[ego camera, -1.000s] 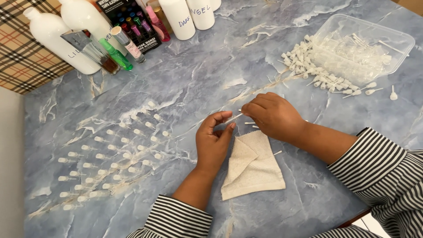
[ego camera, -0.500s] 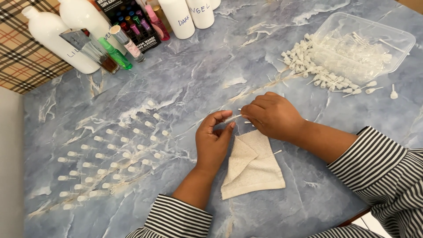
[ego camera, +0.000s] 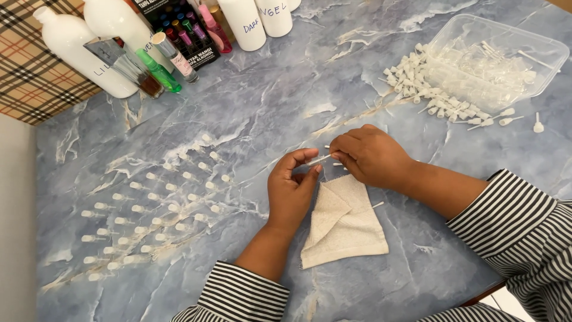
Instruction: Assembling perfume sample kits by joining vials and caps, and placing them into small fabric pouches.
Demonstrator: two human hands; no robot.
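Between the two sets of fingers, just above the folded cloth [ego camera: 342,223], sits a thin clear tube [ego camera: 317,159]. Vs the frame half a sec back, almost nothing differs: both hands are in the same spot over the cloth, tube still pinched; the left thumb looks a touch closer to the tube end, that's about all.

Tube's long axis runs roughly left-right across the worktop [ego camera: 268,101], slightly tilted, its right end a bit higher and farther from the person. Right end goes into the right hand [ego camera: 370,156], left end meets the left hand [ego camera: 293,189].

Left hand: fingers curled, thumb and forefinger tips closed lightly on the tube's left end, palm side turned toward the right hand. Right hand: fingers bunched into a near fist, knuckles up, tips closed on the tube's other end; exact finger contact hidden under the knuckles. Hands are near each other, not touching; only the tube bridges them.

Left of the left fingers, rows of small white-capped vials [ego camera: 161,206] lie on the worktop, well apart from the hands. Past the right fingers, far side, a clear plastic tray [ego camera: 551,50] w/ a heap of white spray tops [ego camera: 417,83] spilling beside it. Far edge: white bottles [ego camera: 77,50] and small coloured bottles [ego camera: 173,53].
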